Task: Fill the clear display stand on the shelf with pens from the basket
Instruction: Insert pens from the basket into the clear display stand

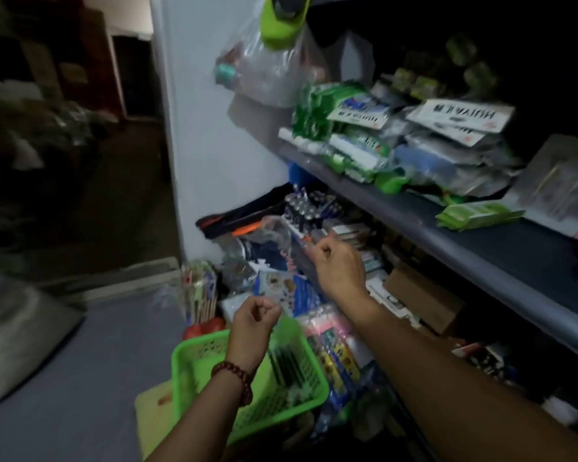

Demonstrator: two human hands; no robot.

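Note:
The clear display stand sits on the lower shelf near the wall, with several dark pens standing in it. My right hand is just in front of and below the stand, its fingers curled round a dark, blurred bundle that looks like pens. The green plastic basket is lower down, in front of the shelf, with several dark pens lying in it. My left hand hovers over the basket's far edge with a bead bracelet on the wrist. Its fingers are curled, thumb against forefinger, and I see nothing in them.
Packs of stationery and small boxes crowd the lower shelf around the stand. The blue upper shelf juts out above my right arm, loaded with green and white packets. A white wall is at left, with a dim floor below.

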